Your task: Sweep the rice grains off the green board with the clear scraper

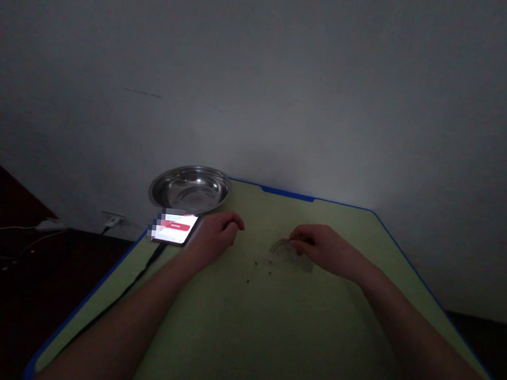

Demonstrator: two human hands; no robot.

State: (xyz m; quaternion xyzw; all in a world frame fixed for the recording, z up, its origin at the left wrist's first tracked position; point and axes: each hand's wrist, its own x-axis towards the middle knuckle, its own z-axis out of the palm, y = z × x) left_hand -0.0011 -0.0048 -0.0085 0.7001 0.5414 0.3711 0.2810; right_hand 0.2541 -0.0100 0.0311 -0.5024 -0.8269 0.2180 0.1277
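Observation:
My right hand point(320, 245) is over the right middle of the table. Its thumb and fingers pinch the edge of a thin, see-through, curved mesh-like piece point(281, 250), whose exact kind is too faint to tell. My left hand point(218, 233) rests to the left, beside the phone, with its fingers curled in towards the thumb; whatever may be inside them is hidden. Between the hands, a few tiny dark bits point(255, 264) lie scattered on the table near the mesh-like piece.
A shiny metal bowl point(188, 204) stands at the table's back left corner. In front of it lies a lit phone point(179, 230), and a black cable point(140, 275) runs along the left side. The green table point(220, 337) has a blue rim and meets a grey wall point(290, 97).

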